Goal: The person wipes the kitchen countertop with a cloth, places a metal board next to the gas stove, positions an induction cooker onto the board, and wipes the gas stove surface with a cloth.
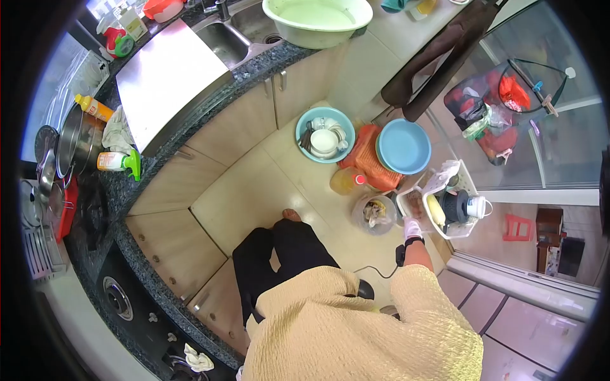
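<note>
My right hand (412,228), in a pale glove with a dark band at the wrist, reaches down to the near corner of a white plastic basket (459,233). Its fingers are too small and partly hidden to show whether they grip the rim. In the basket are a dark appliance with a white top (457,207), a yellow item (436,210) and a crumpled plastic bag (443,174). Left of the hand stands a clear bin (373,214) with scraps inside. Only a pale patch at the bottom edge may be my left hand (239,373); its fingers are hidden.
On the floor are a blue basin of dishes (325,134), stacked blue basins (405,147), an orange mesh sack (363,151) and an oil jug (344,181). A cable (379,272) lies near my side. The counter (236,89) curves along the left; a glass door (527,146) is right.
</note>
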`<state>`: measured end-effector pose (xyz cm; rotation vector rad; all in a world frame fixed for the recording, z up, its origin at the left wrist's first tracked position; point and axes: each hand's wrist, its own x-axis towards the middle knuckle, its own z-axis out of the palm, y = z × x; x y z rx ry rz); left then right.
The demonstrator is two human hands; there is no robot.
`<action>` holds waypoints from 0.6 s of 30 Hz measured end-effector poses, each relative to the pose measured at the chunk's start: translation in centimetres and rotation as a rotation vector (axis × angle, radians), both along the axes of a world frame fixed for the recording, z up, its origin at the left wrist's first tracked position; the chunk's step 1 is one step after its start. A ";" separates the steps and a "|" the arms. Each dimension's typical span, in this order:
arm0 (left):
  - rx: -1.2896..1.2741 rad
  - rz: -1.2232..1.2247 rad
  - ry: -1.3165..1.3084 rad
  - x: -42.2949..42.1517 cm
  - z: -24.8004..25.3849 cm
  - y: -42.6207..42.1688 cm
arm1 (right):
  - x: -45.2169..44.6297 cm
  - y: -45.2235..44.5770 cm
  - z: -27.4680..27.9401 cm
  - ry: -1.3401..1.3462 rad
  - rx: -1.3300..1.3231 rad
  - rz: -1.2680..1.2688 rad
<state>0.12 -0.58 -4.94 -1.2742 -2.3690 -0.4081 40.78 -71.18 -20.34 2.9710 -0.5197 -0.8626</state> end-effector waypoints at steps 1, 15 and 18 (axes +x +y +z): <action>-0.014 -0.010 0.004 0.0 -0.1 0.1 | -0.4 0.7 1.0 -0.036 -0.066 0.090; 0.184 0.584 -0.210 -6.0 -1.8 -4.0 | 17.2 12.4 2.3 0.175 0.865 -0.436; 0.412 0.601 -0.232 -7.2 -3.0 -5.5 | 23.8 20.2 1.5 0.277 0.846 -0.163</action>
